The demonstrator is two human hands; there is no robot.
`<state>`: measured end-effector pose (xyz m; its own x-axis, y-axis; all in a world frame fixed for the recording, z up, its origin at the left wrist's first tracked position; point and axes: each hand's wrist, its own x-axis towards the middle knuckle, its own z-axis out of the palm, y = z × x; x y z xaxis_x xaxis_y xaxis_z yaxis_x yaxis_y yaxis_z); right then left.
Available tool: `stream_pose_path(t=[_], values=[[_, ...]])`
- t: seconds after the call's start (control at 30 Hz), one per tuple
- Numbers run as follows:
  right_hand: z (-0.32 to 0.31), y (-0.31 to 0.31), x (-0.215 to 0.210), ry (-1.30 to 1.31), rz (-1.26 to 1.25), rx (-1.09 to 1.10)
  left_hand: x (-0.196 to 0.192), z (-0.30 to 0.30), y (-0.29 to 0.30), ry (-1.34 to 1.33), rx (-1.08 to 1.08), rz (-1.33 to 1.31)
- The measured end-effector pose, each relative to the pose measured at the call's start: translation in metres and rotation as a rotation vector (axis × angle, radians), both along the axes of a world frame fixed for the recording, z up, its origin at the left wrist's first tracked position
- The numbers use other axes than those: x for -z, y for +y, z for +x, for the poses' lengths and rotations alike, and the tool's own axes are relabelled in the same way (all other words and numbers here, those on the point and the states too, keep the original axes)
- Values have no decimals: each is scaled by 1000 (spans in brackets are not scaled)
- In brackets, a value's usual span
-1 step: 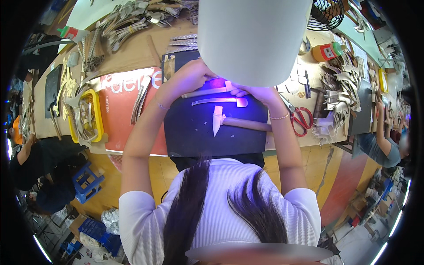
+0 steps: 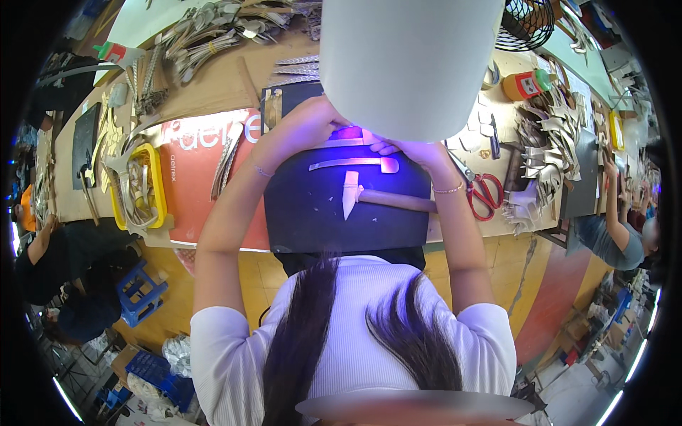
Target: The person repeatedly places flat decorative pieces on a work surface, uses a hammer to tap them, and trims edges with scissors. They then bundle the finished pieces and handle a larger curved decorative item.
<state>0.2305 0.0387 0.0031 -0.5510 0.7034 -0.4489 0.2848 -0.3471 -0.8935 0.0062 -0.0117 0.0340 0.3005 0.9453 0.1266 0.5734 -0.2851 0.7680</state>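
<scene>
Under a violet-lit white lamp shade, my two hands come together over a black mat. My left hand is closed, its fingertips pinched beside a reddish piece and partly behind the shade. My right hand has its fingers curled at the wide end of a thin strap piece, which runs between the hands. The shade covers part of the right hand too. Just below lies a second strap piece with a broad tab end. Nearer to me rests a hammer, its handle reaching beneath my right forearm.
Red-handled scissors lie to the right, near stacked metallic strap pieces and an orange bottle. On the left stands a yellow basket of straps beside a red sheet. Bundled straps lie at the back.
The strap piece between my hands has shifted, and its left end is now hidden by my left hand. The hammer and second strap piece stay in place.
</scene>
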Motion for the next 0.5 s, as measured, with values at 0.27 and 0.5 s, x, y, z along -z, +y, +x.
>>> stream_pose_path(t=[0.27,0.5], values=[[-7,11,17,-245,909,-24,16,11,-2,112,-81,161],[-7,19,55,-136,809,51,40,20,-21,231,-207,226]])
